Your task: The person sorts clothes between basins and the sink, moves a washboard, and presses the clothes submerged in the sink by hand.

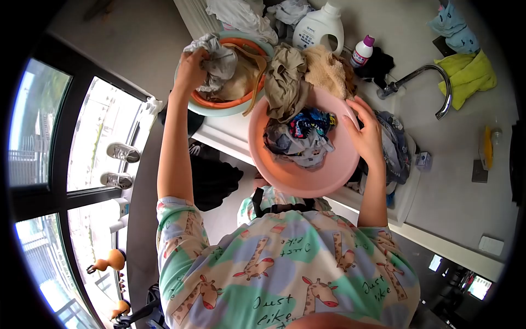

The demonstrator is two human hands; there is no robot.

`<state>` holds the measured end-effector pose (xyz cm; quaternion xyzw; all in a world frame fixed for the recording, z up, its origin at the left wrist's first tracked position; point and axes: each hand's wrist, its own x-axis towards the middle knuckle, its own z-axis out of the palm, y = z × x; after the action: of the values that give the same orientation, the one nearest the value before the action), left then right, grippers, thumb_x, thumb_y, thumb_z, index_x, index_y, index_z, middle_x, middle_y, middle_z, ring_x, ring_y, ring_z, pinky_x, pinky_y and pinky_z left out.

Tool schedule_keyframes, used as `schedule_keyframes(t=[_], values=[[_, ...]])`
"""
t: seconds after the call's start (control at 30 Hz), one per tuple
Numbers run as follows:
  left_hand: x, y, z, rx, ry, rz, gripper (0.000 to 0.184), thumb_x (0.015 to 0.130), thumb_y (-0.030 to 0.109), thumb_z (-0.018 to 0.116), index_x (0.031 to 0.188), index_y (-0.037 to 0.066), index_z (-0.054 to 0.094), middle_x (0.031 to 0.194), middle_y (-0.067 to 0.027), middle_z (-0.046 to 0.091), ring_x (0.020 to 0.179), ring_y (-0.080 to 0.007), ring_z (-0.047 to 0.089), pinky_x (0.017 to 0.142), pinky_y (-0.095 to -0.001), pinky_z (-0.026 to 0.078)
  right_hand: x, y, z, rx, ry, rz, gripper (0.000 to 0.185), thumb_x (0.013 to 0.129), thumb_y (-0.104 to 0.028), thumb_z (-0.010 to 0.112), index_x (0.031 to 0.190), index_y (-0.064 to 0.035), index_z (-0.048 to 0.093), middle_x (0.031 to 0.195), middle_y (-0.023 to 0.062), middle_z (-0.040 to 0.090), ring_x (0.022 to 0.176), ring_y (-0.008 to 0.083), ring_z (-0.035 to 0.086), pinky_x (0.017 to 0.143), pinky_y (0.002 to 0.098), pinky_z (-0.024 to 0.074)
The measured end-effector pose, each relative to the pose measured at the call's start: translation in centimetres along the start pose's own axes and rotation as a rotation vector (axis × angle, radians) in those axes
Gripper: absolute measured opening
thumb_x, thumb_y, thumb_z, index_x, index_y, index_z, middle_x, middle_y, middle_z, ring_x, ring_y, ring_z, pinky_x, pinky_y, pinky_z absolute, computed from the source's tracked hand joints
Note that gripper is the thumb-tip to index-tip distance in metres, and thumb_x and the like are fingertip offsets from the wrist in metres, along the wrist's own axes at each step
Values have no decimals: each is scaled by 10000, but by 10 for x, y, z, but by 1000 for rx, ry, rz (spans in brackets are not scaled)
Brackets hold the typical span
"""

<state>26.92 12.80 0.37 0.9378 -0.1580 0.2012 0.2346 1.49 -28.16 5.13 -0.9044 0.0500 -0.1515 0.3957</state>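
Note:
My left hand (192, 70) is closed on a bunched light grey garment (222, 66), above the nested basins at the upper left. An orange basin (204, 98) sits inside a pale green one (211, 111), with tan cloth (241, 79) and a strap in it. At the right rim of a pink basin (323, 183), my right hand (366, 134) grips with its thumb inside and its fingers outside. That basin holds a dark patterned cloth (307, 123) and a wet grey garment (298, 145). An olive-brown garment (285, 77) hangs over its far rim.
Beyond the pink basin lie a beige towel (324, 68), a white detergent jug (316, 30) and a purple-capped bottle (362, 52). The curved faucet (448, 82) reaches over the counter at right. Dark clothes (395, 148) fill the sink beside my right arm. Windows line the left.

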Motion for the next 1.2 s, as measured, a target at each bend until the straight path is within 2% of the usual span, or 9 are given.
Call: schedule_keyframes(t=[0.1,0.17,0.37,0.5,0.73,0.97,1.1,1.17,1.2], values=[[-37,51,30,84,27,76,312,860,136,649,1166,147,710,1172,-225,638,1098,-401,644,944,-521,513,-1,10,18,-3,-11,-103,396,924,-221,760,1266,-38,680,1395,188,617,1263,348,612,1045,405,482],[-58,102,40,-58,-237,-45,284,945,293,587,1137,120,704,1089,-200,689,1035,-397,674,911,-545,502,-2,12,27,27,-23,-142,380,914,-210,770,1238,-27,689,1326,195,659,1219,344,641,1028,397,494],[-64,96,87,-73,-287,-219,407,985,441,540,948,55,663,931,-200,743,884,-426,704,847,-545,502,-9,-3,41,171,-108,-155,345,923,-156,762,1211,19,689,1210,171,713,1078,285,700,953,361,536],[-83,102,57,-315,-245,-268,329,1021,365,520,1079,42,505,951,-262,720,914,-503,668,761,-593,500,-20,0,45,208,-89,-119,325,929,-133,754,1212,14,694,1181,160,725,1024,254,717,887,342,558],[-82,110,22,71,-100,-276,208,1029,227,480,1202,123,431,912,-259,717,842,-517,664,726,-617,493,-27,-14,54,229,-165,-89,311,943,-148,746,1219,-10,707,1136,116,751,1020,191,723,782,302,559],[-63,94,-72,211,-67,-164,462,1002,85,492,1431,230,581,967,-133,739,790,-345,731,671,-472,563,-19,-12,52,324,-190,-1,292,967,-109,714,1240,-5,699,1185,109,739,1041,173,717,903,310,566],[-88,70,-17,-455,202,-250,491,1026,65,556,1494,214,558,964,-115,728,801,-199,708,689,-363,543,-25,-8,59,376,-202,-9,273,977,-87,695,1234,5,697,1180,110,739,1048,172,716,932,318,566],[-102,87,23,-655,283,-165,484,1028,-5,545,1504,81,536,885,-5,645,665,-80,538,646,-255,491,-25,-11,63,395,-199,-22,270,974,-102,701,1224,0,699,1157,111,744,1038,174,721,920,320,566],[-107,108,25,-854,189,-329,515,1028,-11,541,1533,80,497,874,16,622,652,-42,499,628,-226,466,-26,-12,64,401,-188,-18,271,969,-122,711,1212,-3,702,1135,111,749,1024,177,725,899,322,568]])
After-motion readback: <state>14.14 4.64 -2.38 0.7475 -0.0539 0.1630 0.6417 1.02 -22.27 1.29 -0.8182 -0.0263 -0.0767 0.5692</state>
